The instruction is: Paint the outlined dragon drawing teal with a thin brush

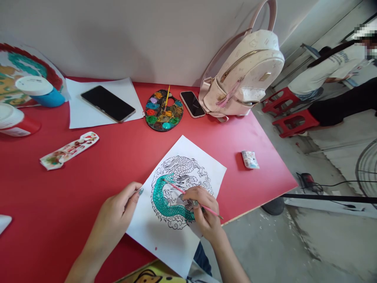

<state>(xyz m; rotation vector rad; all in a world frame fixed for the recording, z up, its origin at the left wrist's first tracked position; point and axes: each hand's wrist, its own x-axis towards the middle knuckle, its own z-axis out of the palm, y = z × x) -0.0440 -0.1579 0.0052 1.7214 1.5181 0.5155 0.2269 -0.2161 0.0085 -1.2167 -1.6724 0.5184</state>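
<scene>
A white sheet (173, 251) with a printed dragon outline lies slantwise at the table's front edge. Teal paint covers a curved stretch of the dragon's body (160, 196). My right hand (203, 208) is closed around a thin pink paintbrush (178, 188), and the brush tip touches the upper end of the teal stretch. At the sheet's left edge, my left hand (122, 206) pinches the paper between thumb and fingers. A round paint palette (159, 125) with several colours sits beyond the sheet, a yellow brush (167, 96) resting on it.
On the red table (123, 157) are a large phone (108, 103), a smaller phone (192, 104), a stained folded tissue (70, 151), a tissue pack (250, 159), a blue paint bottle (44, 92), a red one (17, 122) and a pink backpack (244, 78). People sit on red stools (294, 122) at right.
</scene>
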